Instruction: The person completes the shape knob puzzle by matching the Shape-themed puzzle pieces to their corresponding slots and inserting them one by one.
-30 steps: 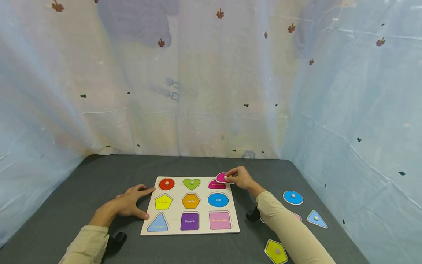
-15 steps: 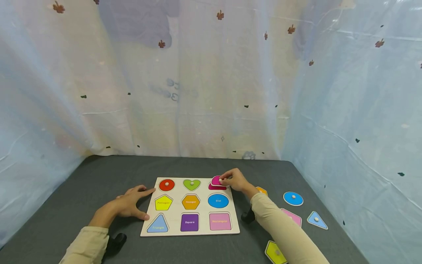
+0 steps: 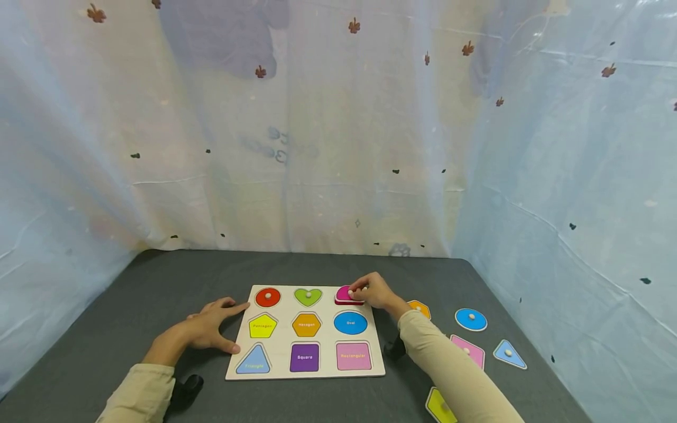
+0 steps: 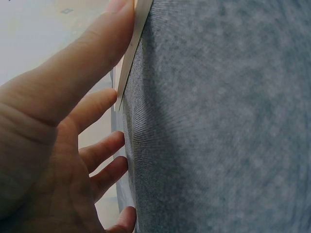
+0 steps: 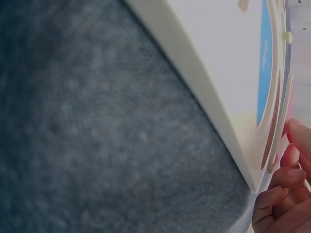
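Observation:
A white shape puzzle board (image 3: 325, 371) lies on the dark table. At its top right corner my right hand (image 3: 376, 292) pinches a magenta half-circle puzzle piece (image 3: 342, 293) by its knob, over the matching recess. In the right wrist view a thin gap shows between the half-circle's edge (image 5: 283, 126) and the board. My left hand (image 3: 207, 325) has its fingers spread, with thumb and forefinger touching the board's left edge. A red circle (image 3: 267, 298) and a green heart (image 3: 308, 297) sit in the top row. Printed recesses for the pentagon, hexagon, oval, triangle, square and rectangle show bare.
To the right lie loose knobbed pieces: an orange hexagon (image 3: 420, 309), a blue oval (image 3: 471, 319), a pink rectangle (image 3: 469, 351), a light blue triangle (image 3: 510, 355) and a yellow pentagon (image 3: 440, 406). My right forearm partly covers some. Pale curtains (image 3: 328, 147) enclose the table's back and sides.
My right hand has brought the half-circle left and down, from above the board's corner to its magenta recess. The hexagon and rectangle have come out from behind my forearm. My left hand stays put.

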A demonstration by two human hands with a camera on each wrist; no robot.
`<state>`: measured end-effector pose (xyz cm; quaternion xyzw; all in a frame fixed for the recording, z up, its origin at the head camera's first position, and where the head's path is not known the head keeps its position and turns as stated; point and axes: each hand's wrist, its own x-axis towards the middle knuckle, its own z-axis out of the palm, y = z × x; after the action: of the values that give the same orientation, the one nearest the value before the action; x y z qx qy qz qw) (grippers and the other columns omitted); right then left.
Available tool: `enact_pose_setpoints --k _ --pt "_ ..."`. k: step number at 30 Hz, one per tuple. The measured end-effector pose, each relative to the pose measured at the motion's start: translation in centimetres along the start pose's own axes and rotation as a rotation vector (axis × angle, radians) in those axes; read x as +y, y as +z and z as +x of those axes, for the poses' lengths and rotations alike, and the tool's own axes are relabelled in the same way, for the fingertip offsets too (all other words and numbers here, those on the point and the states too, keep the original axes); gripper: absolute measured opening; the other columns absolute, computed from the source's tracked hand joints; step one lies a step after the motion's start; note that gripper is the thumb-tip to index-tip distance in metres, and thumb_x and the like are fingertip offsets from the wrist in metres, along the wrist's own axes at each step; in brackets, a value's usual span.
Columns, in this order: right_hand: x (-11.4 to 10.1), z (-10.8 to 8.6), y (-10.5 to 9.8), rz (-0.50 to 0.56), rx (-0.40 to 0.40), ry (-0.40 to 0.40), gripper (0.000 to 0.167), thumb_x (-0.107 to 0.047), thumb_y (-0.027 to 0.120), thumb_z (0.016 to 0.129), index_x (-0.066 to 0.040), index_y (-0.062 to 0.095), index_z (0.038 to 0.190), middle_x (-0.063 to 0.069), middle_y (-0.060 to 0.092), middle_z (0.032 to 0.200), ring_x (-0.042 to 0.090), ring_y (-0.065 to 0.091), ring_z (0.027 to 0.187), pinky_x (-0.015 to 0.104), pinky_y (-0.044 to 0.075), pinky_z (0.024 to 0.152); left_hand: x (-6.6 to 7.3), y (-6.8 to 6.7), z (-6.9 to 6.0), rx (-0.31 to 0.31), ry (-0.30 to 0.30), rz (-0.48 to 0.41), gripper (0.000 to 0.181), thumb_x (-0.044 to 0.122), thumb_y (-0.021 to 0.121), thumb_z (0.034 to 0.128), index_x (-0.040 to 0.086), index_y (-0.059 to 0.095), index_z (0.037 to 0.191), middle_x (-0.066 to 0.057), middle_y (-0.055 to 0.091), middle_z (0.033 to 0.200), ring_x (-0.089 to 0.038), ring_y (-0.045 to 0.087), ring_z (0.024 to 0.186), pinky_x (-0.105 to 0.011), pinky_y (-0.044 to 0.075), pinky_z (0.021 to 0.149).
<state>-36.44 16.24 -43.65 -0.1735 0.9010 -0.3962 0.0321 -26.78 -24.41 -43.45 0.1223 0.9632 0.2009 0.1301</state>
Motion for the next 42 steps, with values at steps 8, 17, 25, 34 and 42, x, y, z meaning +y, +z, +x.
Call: enact_pose_setpoints --k 8,17,25,34,42 --pt "0.13 0.25 0.23 -0.008 -0.009 0.036 0.014 -0.009 0.073 0.092 0.000 0.079 0.101 0.013 0.071 0.095 0.018 0.052 0.082 0.024 0.041 0.062 -0.07 -0.07 0.04 -0.005 -0.003 0.003 0.108 0.050 0.090 0.0690 0.017 0.038 0.157 -0.027 0.031 0.154 -0.056 0.028 0.140 -0.089 0.018 0.099" --pt "0.20 0.03 0.59 -0.002 -0.022 0.044 0.014 -0.009 0.073 0.092 0.001 0.078 0.101 0.013 0.071 0.094 0.016 0.054 0.079 0.022 0.044 0.061 0.06 0.09 -0.07 -0.004 -0.013 -0.001 0.107 0.049 0.090 0.0687 0.017 0.038 0.157 -0.028 0.032 0.154 -0.056 0.029 0.139 -0.089 0.017 0.099" --pt "0.14 -0.02 0.57 -0.009 -0.026 0.033 0.015 -0.009 0.073 0.092 0.002 0.078 0.101 0.014 0.072 0.094 0.014 0.053 0.077 0.022 0.043 0.060 0.05 0.03 0.01 -0.008 -0.019 -0.005 0.108 0.049 0.090 0.0685 0.018 0.037 0.157 -0.028 0.031 0.155 -0.056 0.028 0.140 -0.088 0.017 0.100" --pt "-0.04 -0.34 0.21 0.006 -0.050 -0.017 0.015 -0.009 0.073 0.092 0.002 0.078 0.100 0.013 0.072 0.093 0.016 0.055 0.077 0.021 0.045 0.060 0.00 0.04 0.09 -0.001 -0.021 0.003 0.109 0.050 0.090 0.0679 0.017 0.037 0.157 -0.028 0.031 0.154 -0.056 0.029 0.139 -0.088 0.017 0.100" --pt "-0.05 -0.19 0.22 -0.005 -0.049 0.044 0.018 -0.013 0.074 0.092 0.000 0.078 0.103 0.011 0.071 0.094 0.016 0.056 0.079 0.022 0.046 0.062 -0.09 0.08 0.19 -0.004 -0.022 0.006 0.109 0.050 0.090 0.0683 0.017 0.037 0.157 -0.028 0.031 0.154 -0.056 0.029 0.139 -0.089 0.016 0.099"
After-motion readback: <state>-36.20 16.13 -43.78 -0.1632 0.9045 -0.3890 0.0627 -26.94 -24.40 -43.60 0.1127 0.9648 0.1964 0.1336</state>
